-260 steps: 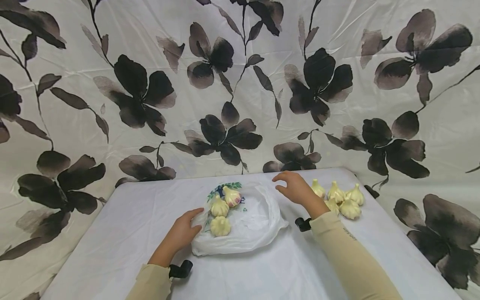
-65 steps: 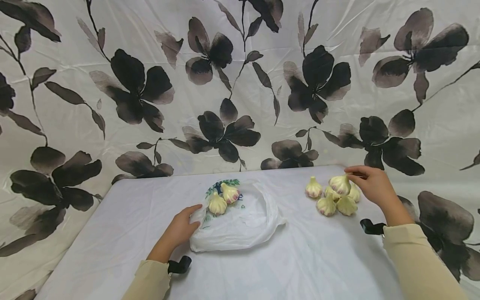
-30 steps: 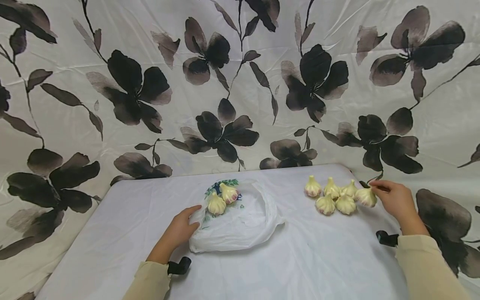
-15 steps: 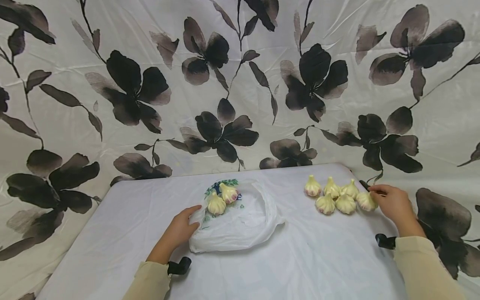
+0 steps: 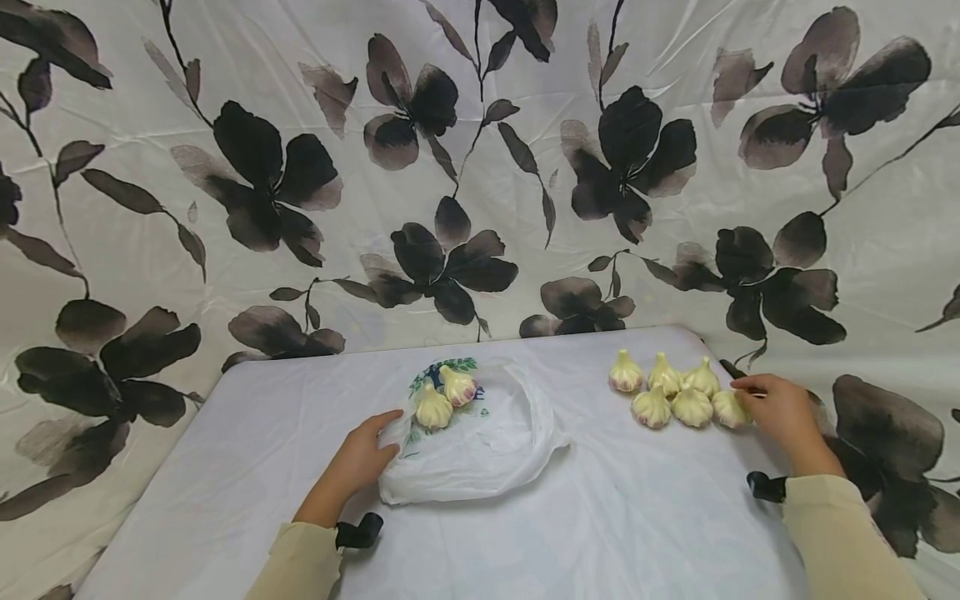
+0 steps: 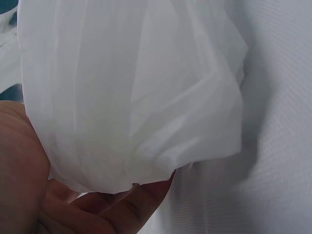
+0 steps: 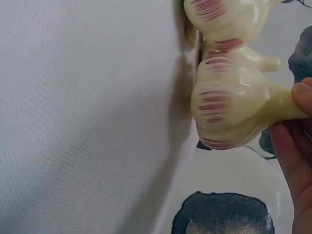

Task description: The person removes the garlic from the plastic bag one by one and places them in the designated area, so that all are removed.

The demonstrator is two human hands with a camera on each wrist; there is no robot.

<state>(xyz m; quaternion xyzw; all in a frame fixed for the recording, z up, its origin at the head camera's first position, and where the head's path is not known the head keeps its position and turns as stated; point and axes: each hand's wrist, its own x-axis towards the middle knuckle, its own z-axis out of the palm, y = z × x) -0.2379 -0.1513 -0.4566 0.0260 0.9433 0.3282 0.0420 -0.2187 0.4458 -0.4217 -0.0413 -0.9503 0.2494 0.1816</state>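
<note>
My left hand (image 5: 358, 460) holds the left rim of a white plastic bag (image 5: 480, 485); in the left wrist view, its fingers (image 6: 129, 209) curl beneath the bag's edge. Two garlic bulbs (image 5: 433, 408) lie inside the bag, over its green and blue print. At the table's right side, my right hand (image 5: 786, 421) pinches the stem of a garlic bulb (image 7: 234, 105) between thumb and finger. That bulb sits at the right end of a group of several garlic bulbs (image 5: 692, 407), close against its neighbours.
A white cloth (image 5: 615, 533) covers the table. Behind it hangs a pale curtain (image 5: 525, 275) printed with dark flowers. The table's right edge runs just beyond the garlic group. Each wrist wears a small black camera (image 5: 360, 531).
A third bulb has left the bag; my right hand carried one over the group and lowered it at the right end. It has since shifted slightly left. My left hand stays at the bag.
</note>
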